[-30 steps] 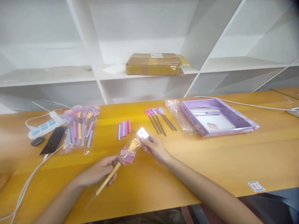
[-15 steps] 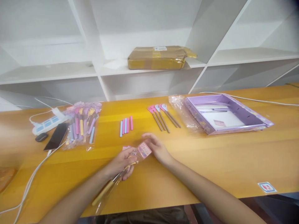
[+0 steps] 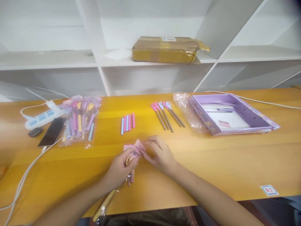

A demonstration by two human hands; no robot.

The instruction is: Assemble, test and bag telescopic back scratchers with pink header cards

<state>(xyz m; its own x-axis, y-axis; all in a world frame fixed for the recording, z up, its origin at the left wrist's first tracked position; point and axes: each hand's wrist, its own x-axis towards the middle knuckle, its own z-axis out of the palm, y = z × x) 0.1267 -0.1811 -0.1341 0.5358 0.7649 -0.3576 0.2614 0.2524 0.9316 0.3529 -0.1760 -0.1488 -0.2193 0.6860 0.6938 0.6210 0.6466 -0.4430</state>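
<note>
My left hand [image 3: 121, 168] is wrapped round a yellow back scratcher [image 3: 104, 205] in a clear plastic bag. Its yellow handle slants down toward the table's front edge, and my fingers partly cover its head. At the top of the bag, my right hand [image 3: 161, 153] pinches the pink header card [image 3: 138, 146]. Beyond my hands lie several pink and blue handle sleeves [image 3: 128, 122] in a row. To their right are several back scratcher rods [image 3: 168, 116] with pink or blue claw heads and bare metal shafts.
At the left lies a pile of bagged back scratchers [image 3: 78, 121], beside a black phone [image 3: 52, 131], a white power strip [image 3: 44, 118] and cables. A purple tray box [image 3: 251, 129] and crumpled plastic [image 3: 187, 108] lie at the right. A taped carton [image 3: 166, 50] sits on the shelf behind.
My right hand has moved onto the pink header card and now pinches it. The card is bent and drawn closer to my left hand, which keeps its hold. The view has shifted slightly.
</note>
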